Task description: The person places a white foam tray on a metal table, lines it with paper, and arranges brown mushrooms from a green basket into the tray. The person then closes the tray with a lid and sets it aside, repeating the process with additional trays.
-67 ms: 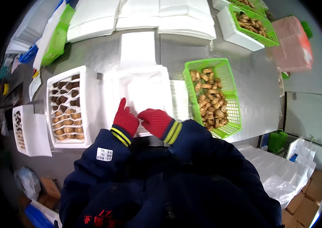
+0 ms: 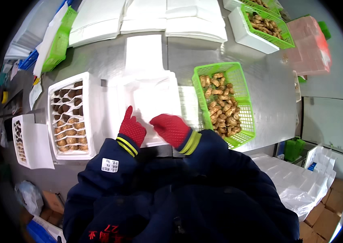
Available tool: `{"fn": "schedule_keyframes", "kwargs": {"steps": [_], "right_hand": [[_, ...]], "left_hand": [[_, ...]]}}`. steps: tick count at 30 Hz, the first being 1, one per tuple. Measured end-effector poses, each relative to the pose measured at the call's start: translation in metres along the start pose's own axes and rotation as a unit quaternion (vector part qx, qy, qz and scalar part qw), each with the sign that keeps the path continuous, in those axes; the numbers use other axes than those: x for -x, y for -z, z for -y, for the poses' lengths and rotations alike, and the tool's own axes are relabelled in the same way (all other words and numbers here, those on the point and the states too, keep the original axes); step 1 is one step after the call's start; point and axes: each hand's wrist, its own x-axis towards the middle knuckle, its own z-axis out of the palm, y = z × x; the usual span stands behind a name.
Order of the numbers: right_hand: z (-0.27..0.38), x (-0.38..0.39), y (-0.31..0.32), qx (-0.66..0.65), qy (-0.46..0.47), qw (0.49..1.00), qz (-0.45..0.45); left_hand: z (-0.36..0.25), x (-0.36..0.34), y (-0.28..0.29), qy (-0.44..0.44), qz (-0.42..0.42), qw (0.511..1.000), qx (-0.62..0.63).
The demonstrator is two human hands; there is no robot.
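A white foam box [image 2: 176, 91] with a pale inside stands in front of me. My left hand [image 2: 132, 130], in a red dotted glove, reaches over its near left part. The index finger points straight forward and the other fingers are bent, with nothing visible in them. My right hand [image 2: 172, 128], gloved alike, is at the box's near right part, a small gap away. Its fingers are drawn together, and whatever they may hold is hidden. To the right, a green plastic basket [image 2: 239, 77] holds many brown mushrooms [image 2: 224, 105].
At left stands a foam box [image 2: 92, 121] of mushrooms in rows between white dividers. Beyond it is a smaller filled box [image 2: 26, 141]. White sheet stacks [image 2: 143, 16] line the back of the metal table [image 2: 270, 109]. Another mushroom basket [image 2: 286, 39] is back right.
My right hand has shifted slightly right, opening a small gap from the left hand. My left hand keeps its pointing shape. The whole view has moved a little.
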Motion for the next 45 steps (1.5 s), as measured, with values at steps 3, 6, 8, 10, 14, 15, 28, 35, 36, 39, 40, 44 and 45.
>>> {"fn": "schedule_keyframes", "kwargs": {"steps": [3, 6, 8, 10, 14, 15, 28, 35, 36, 39, 40, 44, 45], "right_hand": [[-0.041, 0.024, 0.077, 0.246, 0.044, 0.950, -0.188], [-0.109, 0.037, 0.120, 0.226, -0.190, 0.935, -0.196], [-0.154, 0.039, 0.120, 0.341, -0.114, 0.917, -0.173], [-0.185, 0.035, 0.114, 0.454, -0.083, 0.882, -0.093], [-0.181, 0.019, 0.130, 0.479, -0.143, 0.866, -0.011], [-0.169, 0.020, 0.131, 0.444, -0.078, 0.886, -0.110], [-0.018, -0.023, -0.031, 0.245, -0.021, 0.934, 0.261], [-0.006, 0.000, -0.005, 0.205, 0.082, 0.968, 0.118], [-0.007, 0.010, 0.009, 0.173, 0.143, 0.974, 0.015], [-0.041, 0.026, 0.085, 0.314, -0.008, 0.949, -0.034], [-0.043, 0.022, 0.109, 0.256, -0.213, 0.940, -0.075], [-0.174, 0.048, 0.146, 0.409, -0.124, 0.897, -0.111], [-0.184, 0.040, 0.147, 0.435, -0.081, 0.896, -0.032]], "left_hand": [[0.000, -0.007, 0.001, -0.019, 0.040, 0.999, -0.011], [0.000, -0.005, 0.014, -0.018, 0.027, 0.999, 0.007], [0.002, -0.011, 0.005, -0.043, -0.010, 0.999, 0.010], [0.009, -0.010, 0.014, -0.063, -0.097, 0.992, 0.042], [0.036, -0.002, 0.026, 0.010, -0.258, 0.960, 0.110], [0.037, 0.001, 0.036, -0.011, -0.283, 0.950, 0.135], [-0.001, -0.013, 0.012, 0.024, 0.041, 0.998, 0.036], [0.003, -0.020, 0.026, -0.014, 0.005, 0.996, 0.091], [0.001, -0.023, 0.025, -0.018, 0.006, 0.994, 0.104], [-0.003, -0.032, 0.029, -0.025, 0.014, 0.991, 0.129], [-0.005, -0.036, 0.025, -0.030, 0.020, 0.990, 0.137], [-0.010, -0.050, 0.014, -0.043, 0.050, 0.986, 0.156], [-0.009, -0.049, 0.010, -0.037, 0.060, 0.984, 0.162]]}}
